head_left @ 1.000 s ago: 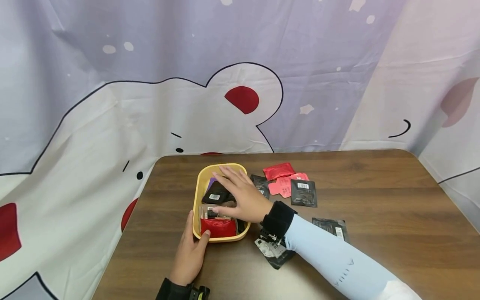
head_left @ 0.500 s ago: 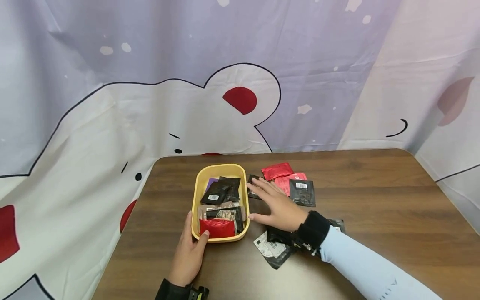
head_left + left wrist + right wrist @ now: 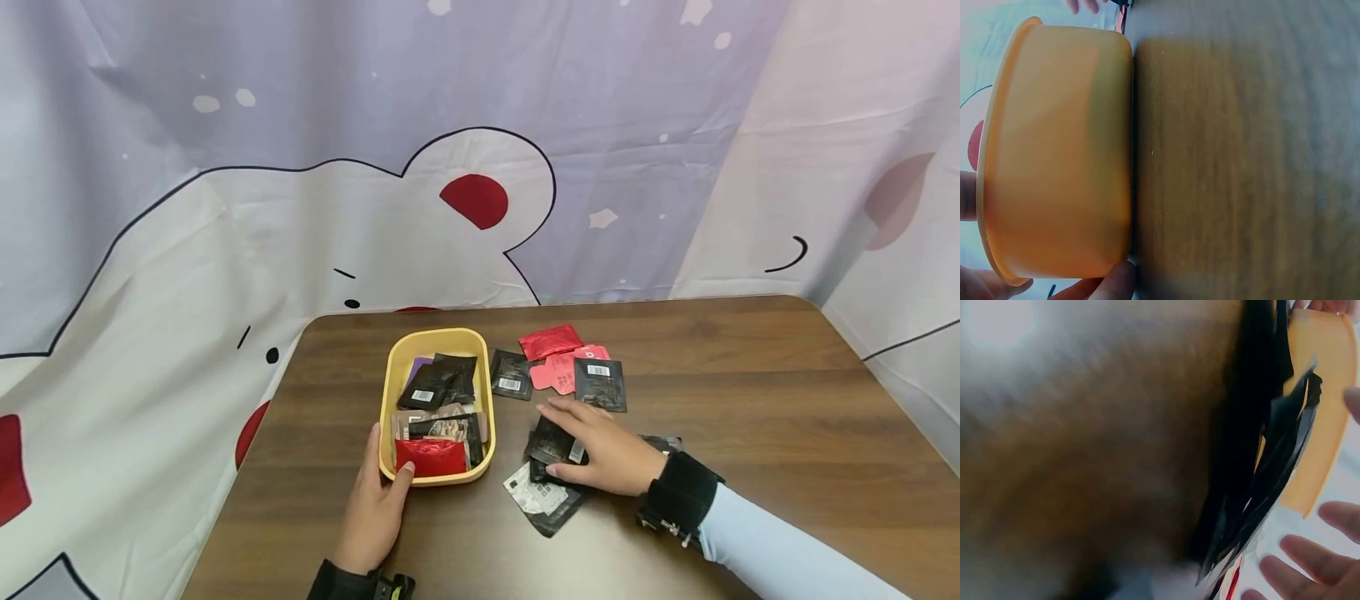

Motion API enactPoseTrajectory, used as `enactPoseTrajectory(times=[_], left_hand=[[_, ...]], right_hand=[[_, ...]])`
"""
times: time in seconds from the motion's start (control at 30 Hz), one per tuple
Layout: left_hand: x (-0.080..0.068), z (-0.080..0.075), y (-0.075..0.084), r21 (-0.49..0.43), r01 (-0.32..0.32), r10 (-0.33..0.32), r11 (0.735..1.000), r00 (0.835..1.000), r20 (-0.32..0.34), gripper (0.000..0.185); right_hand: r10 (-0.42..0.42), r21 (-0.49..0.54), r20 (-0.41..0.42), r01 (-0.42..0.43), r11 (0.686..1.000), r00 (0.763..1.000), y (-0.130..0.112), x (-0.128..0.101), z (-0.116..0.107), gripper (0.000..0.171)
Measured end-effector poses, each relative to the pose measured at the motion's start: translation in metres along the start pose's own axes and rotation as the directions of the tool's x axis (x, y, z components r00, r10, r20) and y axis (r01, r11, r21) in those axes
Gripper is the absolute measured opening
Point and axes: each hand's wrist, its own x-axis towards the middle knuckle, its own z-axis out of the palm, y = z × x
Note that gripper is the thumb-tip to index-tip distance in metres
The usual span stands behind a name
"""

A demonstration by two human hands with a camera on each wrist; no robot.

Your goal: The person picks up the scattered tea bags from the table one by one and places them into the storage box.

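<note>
A yellow plastic basket (image 3: 450,481) stands on the table, holding several flat packets, among them a shiny red packet (image 3: 431,458) and black packets (image 3: 426,388). My left hand (image 3: 373,521) grips its near left corner, thumb at the rim and fingers along the outside wall; the left wrist view shows the wall (image 3: 1060,150) close up. To the basket's right, my right hand (image 3: 611,450) is over a small pile of black packets (image 3: 551,442), its fingers spread. In the right wrist view the fingertips (image 3: 1310,559) look apart from the dark packets (image 3: 1275,456).
Beyond the pile lie a black packet (image 3: 512,375), a shiny red packet (image 3: 551,340), a pink packet (image 3: 553,373) and another black packet (image 3: 600,387). One with a white label (image 3: 536,492) lies nearer. My right wrist partly covers a dark packet (image 3: 667,443). A printed curtain (image 3: 615,125) hangs behind the table.
My right hand has moved from above the basket rightward and nearer, to over the black pile. The packets in the basket are now uncovered. My left hand keeps its grip on the basket.
</note>
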Motion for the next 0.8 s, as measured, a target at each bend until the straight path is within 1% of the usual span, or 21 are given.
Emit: enactPoseTrajectory(times=[0.2, 0.4, 0.8], left_hand=[[-0.0009, -0.0007, 0.0013, 0.006, 0.003, -0.003, 1.000, 1.000, 0.000, 0.084], [-0.0019, -0.0010, 0.0020, 0.008, 0.008, -0.008, 1.000, 1.000, -0.003, 0.084], [-0.0016, -0.0009, 0.0012, 0.014, 0.015, -0.015, 1.000, 1.000, -0.001, 0.084]], right_hand=[[0.015, -0.020, 0.045, -0.014, 1.000, 0.999, -0.0004, -0.0049, 0.0060, 0.071], [0.028, -0.020, 0.037, -0.027, 0.999, 0.999, -0.0009, -0.0072, 0.0077, 0.060], [0.053, 0.013, 0.037, -0.054, 0.998, 0.998, 0.0033, -0.0091, 0.0094, 0.053]])
